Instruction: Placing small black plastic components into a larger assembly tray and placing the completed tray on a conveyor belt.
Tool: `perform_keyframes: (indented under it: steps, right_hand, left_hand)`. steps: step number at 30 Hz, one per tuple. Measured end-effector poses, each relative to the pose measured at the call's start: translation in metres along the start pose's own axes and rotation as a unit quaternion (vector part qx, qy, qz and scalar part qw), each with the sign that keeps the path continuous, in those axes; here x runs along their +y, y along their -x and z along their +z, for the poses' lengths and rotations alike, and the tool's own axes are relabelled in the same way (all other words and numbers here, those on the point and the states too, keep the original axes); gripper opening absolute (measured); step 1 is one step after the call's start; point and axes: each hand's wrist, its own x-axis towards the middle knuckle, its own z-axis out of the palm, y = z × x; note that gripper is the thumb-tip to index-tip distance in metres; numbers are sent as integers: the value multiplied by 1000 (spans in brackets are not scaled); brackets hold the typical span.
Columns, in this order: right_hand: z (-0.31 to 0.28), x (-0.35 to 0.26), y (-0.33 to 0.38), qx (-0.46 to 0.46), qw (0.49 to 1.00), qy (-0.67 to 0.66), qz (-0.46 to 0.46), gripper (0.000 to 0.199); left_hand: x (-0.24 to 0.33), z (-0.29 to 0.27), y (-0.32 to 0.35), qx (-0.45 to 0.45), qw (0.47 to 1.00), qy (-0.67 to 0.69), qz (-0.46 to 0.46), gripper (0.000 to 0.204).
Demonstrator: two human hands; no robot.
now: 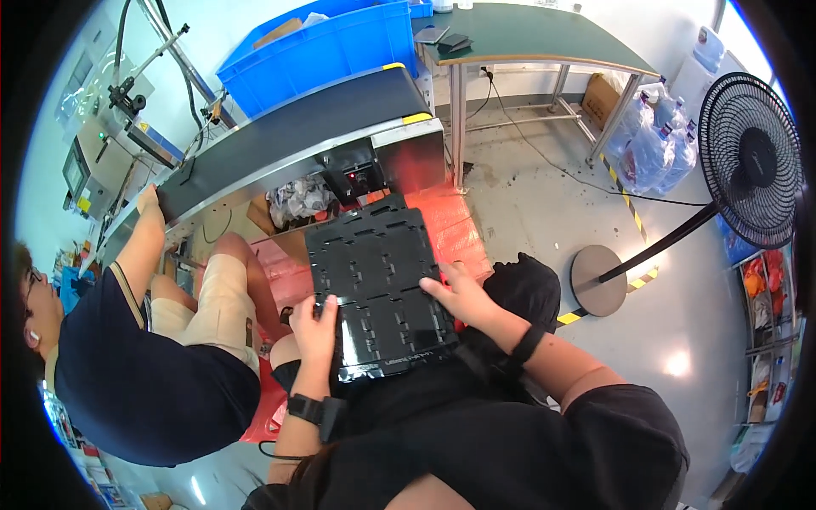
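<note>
A black moulded plastic tray (384, 263) with rows of shallow pockets lies tilted over my lap, its surface shiny. My left hand (314, 333) grips its left edge near the lower corner, thumb on top. On the opposite side, my right hand (466, 296) holds the right edge, with the thumb over the rim and the other fingers partly hidden. I cannot tell whether it is one tray or several nested together. The pockets that show hold nothing I can make out.
A conveyor belt (289, 123) runs ahead, with a blue bin (327, 55) behind it. At left a seated co-worker (153, 357) rests a hand on the belt's end. A green table (535, 38) stands beyond; a black fan (752, 157) on a round base stands right.
</note>
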Motion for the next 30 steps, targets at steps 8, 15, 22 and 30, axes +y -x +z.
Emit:
perform_keyframes:
  steps: [8,15,22,30]
  right_hand:
    - [26,-22,-54,34,996,58,50,76]
    - [32,1,-62,37,998,-46,30,74]
    - [28,-4,-52,30,999,-22,39,72]
    - [40,17,-55,25,991,-130,2,67]
  left_hand:
    - [-26,29,-26,-7,975,188,-122,49]
    - [-9,28,-43,-105,928,323,-154,40]
    - [-17,31,-34,-94,933,321,-134,39]
    - [-26,47,-25,6,981,185,-55,44]
